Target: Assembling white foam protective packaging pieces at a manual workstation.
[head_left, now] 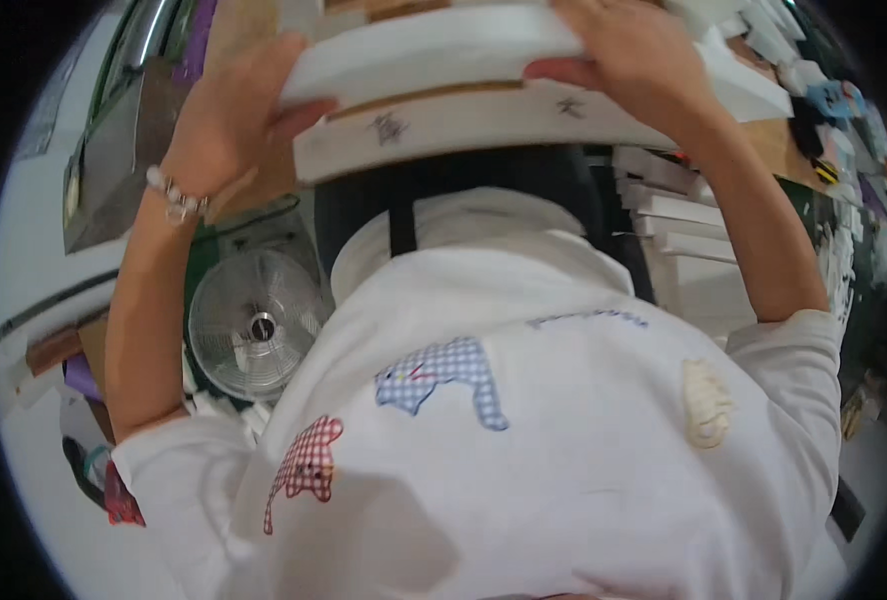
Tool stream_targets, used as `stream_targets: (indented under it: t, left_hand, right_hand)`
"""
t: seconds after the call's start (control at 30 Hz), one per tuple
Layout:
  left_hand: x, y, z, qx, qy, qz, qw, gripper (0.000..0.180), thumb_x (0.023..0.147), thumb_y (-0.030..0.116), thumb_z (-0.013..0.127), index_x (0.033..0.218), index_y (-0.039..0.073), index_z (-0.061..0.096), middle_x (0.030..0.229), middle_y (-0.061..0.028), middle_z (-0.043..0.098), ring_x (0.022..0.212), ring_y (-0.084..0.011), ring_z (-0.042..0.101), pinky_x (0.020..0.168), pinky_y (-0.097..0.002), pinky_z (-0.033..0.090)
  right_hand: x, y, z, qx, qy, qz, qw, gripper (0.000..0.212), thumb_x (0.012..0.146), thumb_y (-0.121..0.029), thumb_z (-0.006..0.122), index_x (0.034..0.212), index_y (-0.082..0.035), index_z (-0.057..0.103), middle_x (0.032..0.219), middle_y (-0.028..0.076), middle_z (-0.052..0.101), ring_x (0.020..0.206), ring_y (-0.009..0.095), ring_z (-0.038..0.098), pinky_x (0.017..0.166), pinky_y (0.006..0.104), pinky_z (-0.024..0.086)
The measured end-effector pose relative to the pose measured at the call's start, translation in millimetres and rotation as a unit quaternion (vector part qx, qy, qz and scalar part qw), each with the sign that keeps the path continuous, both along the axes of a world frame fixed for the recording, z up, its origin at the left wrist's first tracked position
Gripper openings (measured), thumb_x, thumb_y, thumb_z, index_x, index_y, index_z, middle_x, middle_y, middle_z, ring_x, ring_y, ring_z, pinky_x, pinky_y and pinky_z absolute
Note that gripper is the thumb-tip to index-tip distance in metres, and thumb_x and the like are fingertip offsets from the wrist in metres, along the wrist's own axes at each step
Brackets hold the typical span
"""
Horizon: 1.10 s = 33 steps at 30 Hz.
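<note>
A long white slab lies across the top of the view, with a smooth near face; I cannot make out what exactly it is. My left hand grips its left end, thumb along the near lower edge, a beaded bracelet on the wrist. At the right end my right hand holds it the same way, its thumb pointing inward and its fingers partly cut off by the frame. Just below the slab runs a white board edge with dark handwritten marks. A thin brown strip shows between the two.
A round wire-caged fan stands low at my left. Stacked white boards or boxes sit below the worktop at right. Farther right, a cluttered surface holds white scraps and a blue item. A grey box-like bin is at far left.
</note>
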<state>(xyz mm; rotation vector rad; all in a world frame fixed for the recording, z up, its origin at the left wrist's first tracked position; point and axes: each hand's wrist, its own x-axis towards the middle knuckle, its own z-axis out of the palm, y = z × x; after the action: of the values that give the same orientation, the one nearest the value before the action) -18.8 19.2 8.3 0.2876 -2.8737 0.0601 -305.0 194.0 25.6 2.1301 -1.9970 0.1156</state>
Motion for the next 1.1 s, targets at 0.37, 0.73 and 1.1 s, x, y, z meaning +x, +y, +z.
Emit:
stream_targets:
  t: [0.37,0.73,1.1]
  left_hand:
    - [11,-3,-2,0.100,-0.014,0.060,0.993,0.042,0.083,0.028,0.072,0.111,0.003,0.054,0.091,-0.0214,0.064,0.081,-0.0402,0.063,0.067,-0.0441,0.050]
    - [-53,30,8,0.027,-0.022,-0.013,0.999,0.043,0.082,0.030,0.071,0.110,0.003,0.053,0.097,-0.0207,0.063,0.087,-0.0411,0.061,0.070,-0.0457,0.048]
    - [-24,6,1,0.031,-0.043,0.061,0.997,0.049,0.083,0.035,0.071,0.117,0.005,0.053,0.098,-0.0175,0.065,0.087,-0.0364,0.065,0.068,-0.0416,0.052]
  right_hand:
    - [-165,76,4,0.025,-0.020,0.039,0.999,0.053,0.080,-0.050,0.071,0.101,-0.003,0.055,0.086,0.020,0.061,0.083,0.041,0.060,0.073,0.0472,0.047]
    - [-33,4,5,0.102,-0.025,-0.011,0.994,0.062,0.080,-0.054,0.067,0.111,-0.002,0.056,0.100,0.019,0.065,0.095,0.038,0.062,0.082,0.0455,0.048]
    - [-76,29,5,0.068,-0.054,-0.071,0.994,0.064,0.078,-0.057,0.068,0.111,-0.002,0.060,0.096,0.019,0.066,0.090,0.040,0.063,0.080,0.0473,0.049]
